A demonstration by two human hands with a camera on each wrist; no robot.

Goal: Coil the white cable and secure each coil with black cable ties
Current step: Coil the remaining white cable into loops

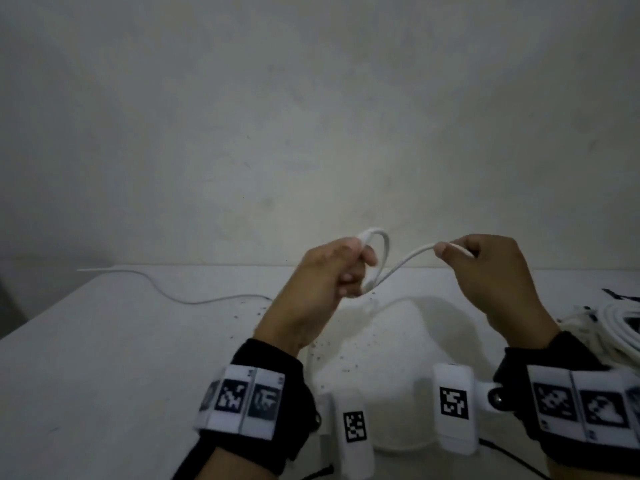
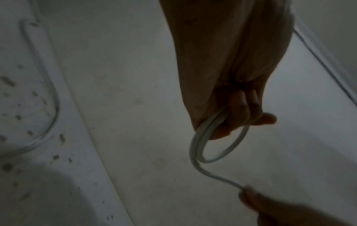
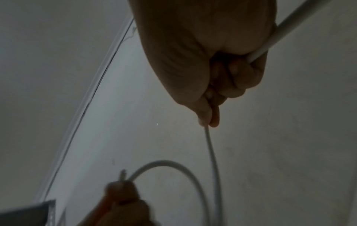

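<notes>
Both hands are raised above a white table (image 1: 138,358), each holding the same white cable (image 1: 403,263). My left hand (image 1: 332,271) grips one small loop of that cable (image 2: 222,146), with the cable's end sticking out past its fingers (image 3: 122,175). From the loop the cable runs right to my right hand (image 1: 485,268), which pinches it between thumb and forefinger (image 3: 207,120). Behind my right hand the cable passes out of the fist (image 3: 286,29). A slack stretch lies on the table (image 1: 194,299) at the left. No loose cable tie can be made out.
At the table's right edge lies a pile of white coils (image 1: 620,323) with black ties around them (image 1: 620,296). Dark specks (image 1: 332,344) dot the tabletop under my hands. A plain wall (image 1: 311,116) stands close behind the table.
</notes>
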